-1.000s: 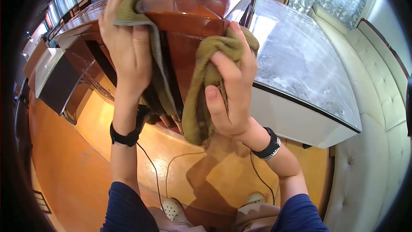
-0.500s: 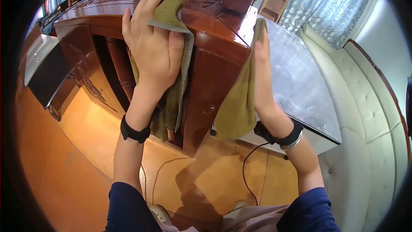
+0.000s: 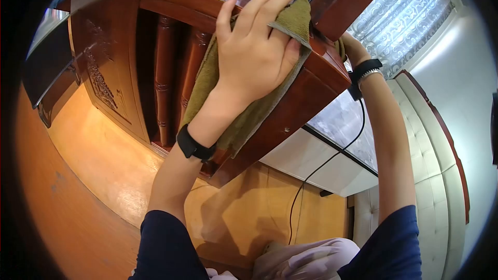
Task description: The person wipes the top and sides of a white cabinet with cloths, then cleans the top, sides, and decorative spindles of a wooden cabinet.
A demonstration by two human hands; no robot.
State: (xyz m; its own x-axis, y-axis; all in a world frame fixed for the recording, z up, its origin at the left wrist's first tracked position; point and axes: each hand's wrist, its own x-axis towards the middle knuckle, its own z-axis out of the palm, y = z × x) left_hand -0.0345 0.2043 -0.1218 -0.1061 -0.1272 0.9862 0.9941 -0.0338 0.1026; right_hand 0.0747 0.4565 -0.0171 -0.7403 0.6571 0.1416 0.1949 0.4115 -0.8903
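My left hand lies over an olive-green cloth at the top front edge of a reddish-brown wooden cabinet. A corner of the cloth folds over by the index finger and thumb, and the rest hangs below the palm and wrist down the cabinet front. My right hand reaches round the cabinet's right side, beside an upright wooden panel. Its fingertips are hidden there. A sliver of a second olive-green cloth shows at its fingers.
Right of the cabinet stands a low table with a grey marbled top. A black cable runs from near my right wrist to the floor. A cream tufted sofa is at the right. A dark glossy panel stands at the left.
My right hand has gone up and behind the cabinet's right side, taking its cloth mostly out of sight. My left hand and its cloth have shifted right along the edge; the view has moved too.
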